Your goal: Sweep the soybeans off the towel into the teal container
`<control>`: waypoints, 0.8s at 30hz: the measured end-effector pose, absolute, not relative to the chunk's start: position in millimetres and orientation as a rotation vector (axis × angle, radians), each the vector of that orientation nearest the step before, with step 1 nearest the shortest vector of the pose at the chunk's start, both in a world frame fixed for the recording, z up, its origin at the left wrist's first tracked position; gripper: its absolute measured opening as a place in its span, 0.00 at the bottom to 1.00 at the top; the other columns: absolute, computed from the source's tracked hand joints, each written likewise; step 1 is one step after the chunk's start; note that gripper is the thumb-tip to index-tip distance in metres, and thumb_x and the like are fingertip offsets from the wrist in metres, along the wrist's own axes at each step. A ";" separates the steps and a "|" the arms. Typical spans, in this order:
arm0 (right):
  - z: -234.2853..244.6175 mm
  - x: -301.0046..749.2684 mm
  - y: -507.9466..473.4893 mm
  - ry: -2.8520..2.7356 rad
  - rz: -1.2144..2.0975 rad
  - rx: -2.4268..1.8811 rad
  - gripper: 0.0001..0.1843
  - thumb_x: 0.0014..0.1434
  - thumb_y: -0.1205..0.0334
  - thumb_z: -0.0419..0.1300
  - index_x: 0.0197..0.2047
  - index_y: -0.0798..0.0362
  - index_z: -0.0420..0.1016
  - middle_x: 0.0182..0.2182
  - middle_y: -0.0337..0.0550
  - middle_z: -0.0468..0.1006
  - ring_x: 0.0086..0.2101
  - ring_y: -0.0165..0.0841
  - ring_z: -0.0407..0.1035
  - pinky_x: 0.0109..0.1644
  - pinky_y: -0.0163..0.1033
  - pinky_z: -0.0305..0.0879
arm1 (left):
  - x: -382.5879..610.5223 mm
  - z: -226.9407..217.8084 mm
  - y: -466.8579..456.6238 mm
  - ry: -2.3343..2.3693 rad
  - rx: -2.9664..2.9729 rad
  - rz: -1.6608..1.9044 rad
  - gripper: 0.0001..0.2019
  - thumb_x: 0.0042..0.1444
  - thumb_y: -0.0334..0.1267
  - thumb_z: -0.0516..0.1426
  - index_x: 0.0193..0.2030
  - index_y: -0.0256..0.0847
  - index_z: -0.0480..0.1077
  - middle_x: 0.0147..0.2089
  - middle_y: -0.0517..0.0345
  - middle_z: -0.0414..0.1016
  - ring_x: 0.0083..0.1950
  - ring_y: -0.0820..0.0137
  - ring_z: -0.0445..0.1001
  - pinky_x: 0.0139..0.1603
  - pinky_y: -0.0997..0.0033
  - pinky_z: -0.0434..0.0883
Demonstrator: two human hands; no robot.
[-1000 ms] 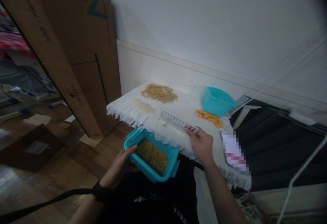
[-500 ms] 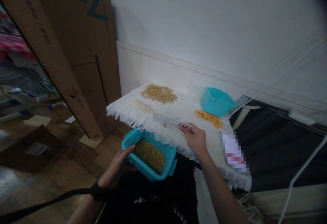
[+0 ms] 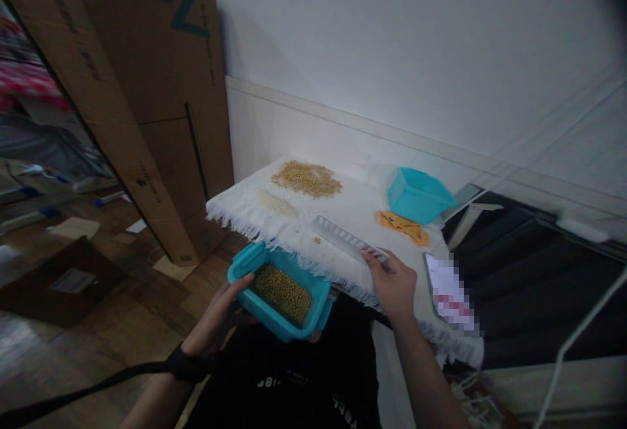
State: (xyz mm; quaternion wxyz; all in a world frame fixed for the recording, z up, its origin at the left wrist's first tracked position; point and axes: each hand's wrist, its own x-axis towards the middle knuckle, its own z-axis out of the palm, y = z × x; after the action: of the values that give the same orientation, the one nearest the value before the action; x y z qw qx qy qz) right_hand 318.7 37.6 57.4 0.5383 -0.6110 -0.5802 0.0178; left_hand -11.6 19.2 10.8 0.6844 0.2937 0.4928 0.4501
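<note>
My left hand (image 3: 223, 318) grips the left rim of a turquoise plastic container (image 3: 318, 308), thumb over the edge. Yellow-green beans (image 3: 283, 293) cover its bottom. It is just below the fringed edge of a white cloth (image 3: 255, 194). A flat white slotted plastic strip (image 3: 343, 234) is pinched in my right hand (image 3: 394, 282), held low over the cloth. A few loose beans (image 3: 317, 240) lie close to the strip. Farther back are a spread pile of beans (image 3: 308, 179) and a patch of small pale grains (image 3: 275, 203).
A second turquoise container (image 3: 420, 195) stands at the back right of the cloth, with an orange cloth piece (image 3: 401, 226) before it. A partly blurred phone-like object (image 3: 448, 288) lies at the right. A tall cardboard box (image 3: 161, 109) rises at the left, against the wall (image 3: 392, 44).
My right hand has moved right and slightly down with the strip, away from the pale grains. The held container has shifted slightly left. More loose beans show beside the strip.
</note>
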 end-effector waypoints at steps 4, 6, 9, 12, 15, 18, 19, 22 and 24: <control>48.1 309.1 29.8 -1.452 -0.119 -1.437 0.20 0.68 0.44 0.63 0.40 0.50 0.89 0.33 0.44 0.90 0.31 0.39 0.84 0.36 0.36 0.78 | -13.2 10.4 20.2 1.126 0.654 1.006 0.36 0.56 0.61 0.69 0.67 0.46 0.73 0.74 0.43 0.74 0.70 0.38 0.74 0.49 0.47 0.84; 47.4 301.9 31.8 -1.507 -0.179 -1.387 0.20 0.70 0.46 0.62 0.41 0.50 0.89 0.33 0.45 0.90 0.31 0.38 0.85 0.37 0.36 0.78 | -14.6 7.7 20.8 1.116 0.663 1.013 0.37 0.56 0.61 0.69 0.68 0.47 0.73 0.73 0.44 0.75 0.70 0.38 0.74 0.51 0.46 0.84; 50.5 288.6 37.4 -1.588 -0.227 -1.309 0.18 0.73 0.51 0.61 0.41 0.50 0.89 0.34 0.44 0.90 0.31 0.37 0.85 0.37 0.35 0.78 | -17.7 2.3 22.4 1.103 0.680 1.036 0.39 0.56 0.61 0.69 0.71 0.46 0.71 0.75 0.43 0.73 0.72 0.36 0.71 0.50 0.45 0.84; 54.2 274.9 42.0 -1.649 -0.260 -1.249 0.15 0.74 0.55 0.61 0.43 0.51 0.89 0.34 0.44 0.90 0.30 0.36 0.85 0.38 0.34 0.79 | -20.9 0.7 24.3 1.105 0.692 1.037 0.39 0.57 0.61 0.68 0.71 0.45 0.70 0.76 0.41 0.71 0.73 0.35 0.70 0.48 0.47 0.83; 55.3 266.4 44.0 -1.662 -0.309 -1.202 0.15 0.74 0.58 0.60 0.43 0.51 0.89 0.34 0.45 0.90 0.30 0.35 0.85 0.40 0.34 0.79 | -22.1 5.3 24.9 1.113 0.698 1.016 0.37 0.58 0.61 0.67 0.70 0.46 0.70 0.75 0.42 0.72 0.71 0.37 0.71 0.48 0.48 0.83; 54.0 266.8 44.1 -1.606 -0.360 -1.212 0.16 0.74 0.56 0.60 0.42 0.52 0.89 0.34 0.46 0.90 0.30 0.36 0.85 0.39 0.34 0.79 | -20.7 11.9 23.9 1.113 0.699 1.041 0.36 0.53 0.63 0.70 0.64 0.46 0.73 0.74 0.44 0.72 0.70 0.37 0.71 0.46 0.49 0.82; 53.4 268.8 43.9 -1.586 -0.363 -1.223 0.16 0.74 0.55 0.61 0.42 0.52 0.89 0.34 0.46 0.90 0.29 0.36 0.85 0.38 0.34 0.79 | -19.8 13.7 23.4 1.112 0.698 1.049 0.36 0.51 0.63 0.70 0.62 0.46 0.74 0.74 0.44 0.72 0.70 0.36 0.71 0.45 0.50 0.82; 52.1 276.9 43.8 -1.559 -0.298 -1.272 0.18 0.73 0.51 0.61 0.42 0.52 0.89 0.34 0.46 0.90 0.30 0.37 0.84 0.36 0.35 0.78 | -16.8 16.5 22.2 1.108 0.696 1.057 0.36 0.50 0.63 0.71 0.60 0.47 0.73 0.75 0.46 0.71 0.71 0.36 0.70 0.44 0.50 0.82; 52.0 281.3 44.7 -1.550 -0.224 -1.308 0.20 0.72 0.47 0.61 0.42 0.51 0.89 0.33 0.45 0.90 0.30 0.38 0.84 0.35 0.35 0.78 | -15.7 16.3 21.7 1.118 0.690 1.051 0.38 0.49 0.64 0.71 0.62 0.46 0.73 0.75 0.44 0.71 0.72 0.36 0.70 0.44 0.49 0.82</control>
State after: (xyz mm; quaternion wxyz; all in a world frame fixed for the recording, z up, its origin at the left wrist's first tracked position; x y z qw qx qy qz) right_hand 281.3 44.7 52.0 0.5231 -0.5463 -0.6475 -0.0936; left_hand -15.7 21.7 16.3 0.6666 0.3059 0.4954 0.4655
